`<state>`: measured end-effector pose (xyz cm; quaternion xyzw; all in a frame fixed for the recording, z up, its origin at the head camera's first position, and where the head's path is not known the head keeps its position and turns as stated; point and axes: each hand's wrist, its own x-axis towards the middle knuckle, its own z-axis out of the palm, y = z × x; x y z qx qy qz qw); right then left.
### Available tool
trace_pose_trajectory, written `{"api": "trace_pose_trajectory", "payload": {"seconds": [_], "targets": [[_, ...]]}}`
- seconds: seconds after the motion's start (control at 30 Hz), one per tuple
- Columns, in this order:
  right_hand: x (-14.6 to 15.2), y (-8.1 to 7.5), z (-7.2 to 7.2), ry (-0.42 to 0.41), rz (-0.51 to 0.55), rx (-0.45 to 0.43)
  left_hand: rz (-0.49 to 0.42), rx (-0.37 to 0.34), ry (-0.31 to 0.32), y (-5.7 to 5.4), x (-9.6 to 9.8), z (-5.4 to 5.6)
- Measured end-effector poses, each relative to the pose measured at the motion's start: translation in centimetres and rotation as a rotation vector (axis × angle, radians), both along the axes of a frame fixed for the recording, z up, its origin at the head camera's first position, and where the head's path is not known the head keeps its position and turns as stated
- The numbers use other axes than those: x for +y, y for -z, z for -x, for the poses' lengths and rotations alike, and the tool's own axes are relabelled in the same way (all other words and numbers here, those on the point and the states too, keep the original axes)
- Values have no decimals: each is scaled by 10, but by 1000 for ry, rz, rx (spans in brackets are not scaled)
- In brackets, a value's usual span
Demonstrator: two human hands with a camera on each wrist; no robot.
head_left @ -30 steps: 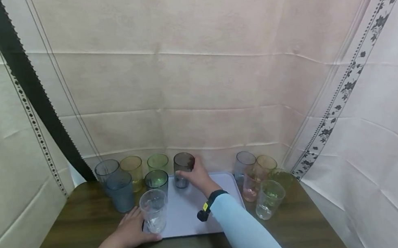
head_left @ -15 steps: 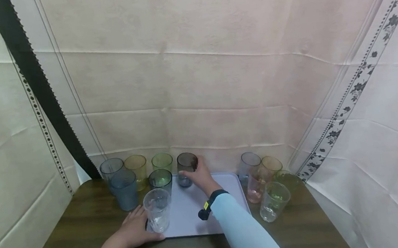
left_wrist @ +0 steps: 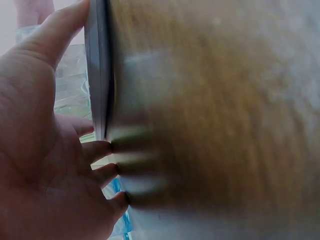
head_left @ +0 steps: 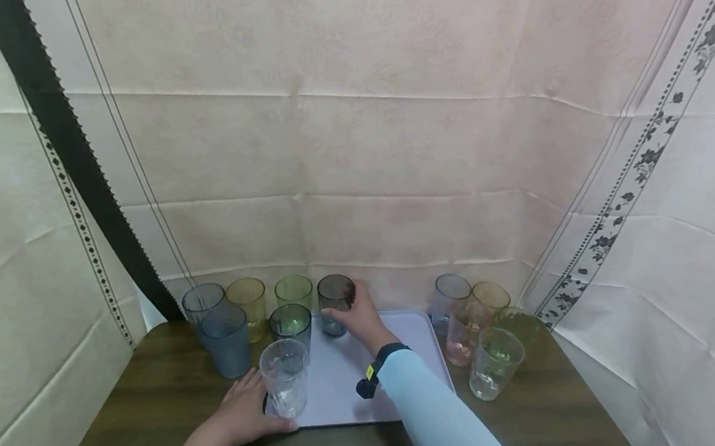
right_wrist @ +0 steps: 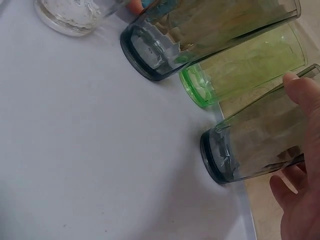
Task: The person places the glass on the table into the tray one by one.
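A smoky grey glass (head_left: 337,305) stands upright at the back of the white tray (head_left: 376,390). My right hand (head_left: 363,318) holds it from the right side, thumb in front and fingers behind. In the right wrist view the glass's base (right_wrist: 215,157) sits right at the tray surface, beside a green glass (right_wrist: 245,67). My left hand (head_left: 240,413) lies at the tray's front left corner. Its thumb (left_wrist: 65,27) rests along the front edge and its spread fingers reach along the left side. A clear glass (head_left: 285,378) stands on the tray just beside that hand.
A dark green glass (head_left: 291,322) stands on the tray's left side. Left of the tray are blue (head_left: 227,344) and yellow (head_left: 248,309) glasses. Several more, including pink (head_left: 462,336) and clear (head_left: 496,363) ones, stand to the right. A cloth wall (head_left: 348,143) rises behind.
The smoky grey glass in my right hand has shifted slightly left, closer to the green glass. My left hand stays at the tray corner. The head view has turned a little.
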<state>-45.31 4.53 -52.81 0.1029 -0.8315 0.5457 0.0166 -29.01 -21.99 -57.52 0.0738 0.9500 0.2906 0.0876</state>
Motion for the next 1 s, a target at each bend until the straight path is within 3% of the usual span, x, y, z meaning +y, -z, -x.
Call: {"api": "trace_pose_trajectory", "payload": {"seconds": [0.17, 0.3, 0.5, 0.77, 0.87, 1.0], "targets": [[4, 2, -4, 16, -1, 1, -8, 0, 1, -1, 2, -1], [11, 0, -20, 64, 6, -23, -10, 4, 0, -2, 2, -1], [39, 5, -65, 110, 25, -40, -2, 10, 2, -2, 2, -1], [102, 6, -136, 92, -3, 3, -9, 8, 16, -1, -1, 1], [126, 9, -159, 126, 33, 42, -4, 15, 19, -1, -1, 1], [157, 15, -184, 235, 70, 67, 4, 13, 21, -1, 1, 1]]}}
